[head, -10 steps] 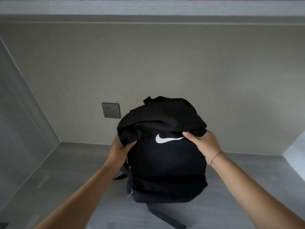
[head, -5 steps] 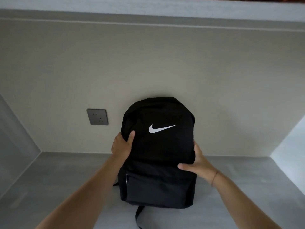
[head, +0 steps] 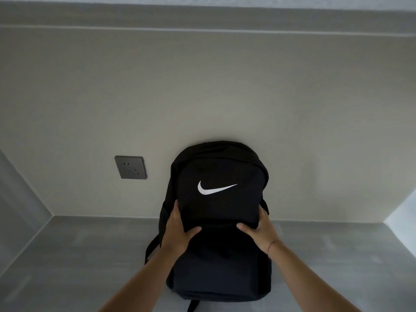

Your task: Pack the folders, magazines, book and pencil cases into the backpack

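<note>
A black backpack [head: 219,172] with a white swoosh logo stands upright on the grey desk [head: 78,255], its back against the beige wall. It looks zipped shut and full. My left hand [head: 177,233] grips its left side at mid height, thumb across the front. My right hand [head: 258,230] grips the right side at the same height, thumb on the front. No folders, magazines, book or pencil cases are visible outside the bag.
A dark grey wall socket [head: 130,167] sits on the wall left of the backpack. A shoulder strap [head: 152,246] hangs at the bag's lower left. Side walls close the desk in at left and right. A shelf edge runs overhead.
The backpack's slumped top has been straightened and the bag now stands upright against the wall. Both hands slid down from its upper part to its middle sides.
</note>
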`<state>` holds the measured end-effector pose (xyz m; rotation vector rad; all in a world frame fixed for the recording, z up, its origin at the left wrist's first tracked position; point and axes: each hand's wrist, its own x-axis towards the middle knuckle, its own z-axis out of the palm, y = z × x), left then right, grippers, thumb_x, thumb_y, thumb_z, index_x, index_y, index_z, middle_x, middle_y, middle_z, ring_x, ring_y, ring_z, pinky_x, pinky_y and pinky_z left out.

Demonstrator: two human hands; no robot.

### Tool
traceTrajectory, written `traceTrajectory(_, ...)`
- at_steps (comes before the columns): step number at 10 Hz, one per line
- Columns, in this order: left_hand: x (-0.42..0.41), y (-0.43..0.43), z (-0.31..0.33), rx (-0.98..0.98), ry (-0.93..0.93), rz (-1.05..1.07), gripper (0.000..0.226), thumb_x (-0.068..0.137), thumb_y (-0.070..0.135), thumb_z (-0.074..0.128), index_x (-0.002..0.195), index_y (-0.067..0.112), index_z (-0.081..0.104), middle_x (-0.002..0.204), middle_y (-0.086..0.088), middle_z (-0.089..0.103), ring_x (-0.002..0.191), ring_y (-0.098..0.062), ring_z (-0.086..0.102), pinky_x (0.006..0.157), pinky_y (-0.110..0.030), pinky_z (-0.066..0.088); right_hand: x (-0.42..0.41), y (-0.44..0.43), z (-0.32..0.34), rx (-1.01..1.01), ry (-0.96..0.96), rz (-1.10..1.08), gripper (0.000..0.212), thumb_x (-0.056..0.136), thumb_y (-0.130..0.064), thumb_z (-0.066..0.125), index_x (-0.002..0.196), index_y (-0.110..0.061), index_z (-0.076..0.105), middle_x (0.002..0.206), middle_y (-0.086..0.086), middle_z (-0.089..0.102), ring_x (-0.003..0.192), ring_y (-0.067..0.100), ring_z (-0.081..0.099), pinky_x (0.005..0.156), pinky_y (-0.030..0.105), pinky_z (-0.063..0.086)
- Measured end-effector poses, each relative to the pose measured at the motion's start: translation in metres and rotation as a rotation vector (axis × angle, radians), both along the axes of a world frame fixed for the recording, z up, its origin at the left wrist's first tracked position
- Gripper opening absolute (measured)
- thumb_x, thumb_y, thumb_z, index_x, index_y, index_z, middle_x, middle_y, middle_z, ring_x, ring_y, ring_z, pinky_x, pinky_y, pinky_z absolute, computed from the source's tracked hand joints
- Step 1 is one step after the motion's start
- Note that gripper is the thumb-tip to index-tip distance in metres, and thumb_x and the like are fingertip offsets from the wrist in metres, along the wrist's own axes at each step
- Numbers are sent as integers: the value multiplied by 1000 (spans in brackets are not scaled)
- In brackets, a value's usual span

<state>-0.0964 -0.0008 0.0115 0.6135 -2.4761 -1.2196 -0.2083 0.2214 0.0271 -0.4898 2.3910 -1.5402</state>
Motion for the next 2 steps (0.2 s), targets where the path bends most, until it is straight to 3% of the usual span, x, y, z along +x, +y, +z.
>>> traceTrajectory(1,-1,-2,11,-3,-50,34,108,74,36,76,150,17,1,155,-5,24,141,-25,25,113,-47,28,5,0,8,57,-18,-1,95,72,-33,79,148,-26,23,149,-1,32,132,21,41,110,38,36)
traceTrajectory(2,22,24,7,-180,-81,226,103,79,42,69,150,15,-1,156,-6,20,143,-24,21,115,-46,23,11,12,27,284,104,13,91,72,-36,75,147,-26,24,149,-1,35,135,23,38,111,45,34)
